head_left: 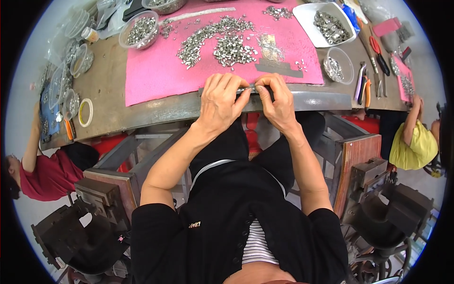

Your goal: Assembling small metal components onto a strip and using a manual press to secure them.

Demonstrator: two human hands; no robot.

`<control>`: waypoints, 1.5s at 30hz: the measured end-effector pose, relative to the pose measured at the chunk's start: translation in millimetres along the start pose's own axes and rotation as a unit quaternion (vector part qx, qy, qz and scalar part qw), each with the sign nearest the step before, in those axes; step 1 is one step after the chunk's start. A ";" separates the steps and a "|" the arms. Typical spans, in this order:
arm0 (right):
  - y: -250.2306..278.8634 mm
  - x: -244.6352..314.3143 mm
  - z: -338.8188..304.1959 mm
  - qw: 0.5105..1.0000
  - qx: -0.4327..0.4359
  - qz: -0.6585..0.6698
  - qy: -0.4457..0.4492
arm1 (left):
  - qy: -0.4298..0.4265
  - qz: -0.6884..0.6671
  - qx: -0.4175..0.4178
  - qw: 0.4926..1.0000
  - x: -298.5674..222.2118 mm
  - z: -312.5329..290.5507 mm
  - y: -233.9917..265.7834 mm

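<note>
At the near edge of the workbench, my left hand [221,100] and my right hand [278,100] face each other, fingers pinched closed. Between their fingertips runs a small, thin metal strip [246,90], largely covered by the fingers; its exact kind does not show. Just beyond the hands lies a pink textured mat [158,78]. Loose small metal pieces are heaped on it, one pile [234,50] close ahead of my left hand. Past my right hand are a flat grey bar [279,69] and a bundle of thin metal pins [271,48].
A clear tub [141,29] and a white tray [301,20] hold metal parts. Pliers [362,85] and red-handled scissors [377,47] lie right; a tape roll [85,112] lies left. Co-workers in red [52,175] and yellow [417,146] sit either side.
</note>
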State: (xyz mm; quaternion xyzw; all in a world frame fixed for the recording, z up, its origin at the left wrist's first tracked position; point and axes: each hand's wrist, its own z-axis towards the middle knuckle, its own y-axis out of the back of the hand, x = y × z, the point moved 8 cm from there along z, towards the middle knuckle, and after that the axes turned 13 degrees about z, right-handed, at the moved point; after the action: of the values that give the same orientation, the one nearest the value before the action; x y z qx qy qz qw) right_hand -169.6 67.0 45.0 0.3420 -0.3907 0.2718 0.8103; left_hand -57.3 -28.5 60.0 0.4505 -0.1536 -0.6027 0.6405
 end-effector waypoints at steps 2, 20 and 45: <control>-0.7 3.4 0.0 1.000 0.002 -0.023 0.019 | 0.000 -0.016 -0.002 1.000 0.1 -1.0 2.1; 4.4 11.4 -6.6 0.998 -0.012 -0.043 0.053 | -0.206 0.074 0.096 0.971 8.5 96.8 -62.7; 14.8 -13.0 -7.7 0.996 -0.044 0.058 -0.059 | 0.042 -0.156 0.101 0.982 34.1 43.9 -4.0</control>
State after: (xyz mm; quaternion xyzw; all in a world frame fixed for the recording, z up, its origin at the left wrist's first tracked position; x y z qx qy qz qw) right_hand -183.7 79.8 35.8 0.2983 -0.4686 0.2805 0.7827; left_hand -84.6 -76.2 69.1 0.5564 -0.1144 -0.6572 0.4954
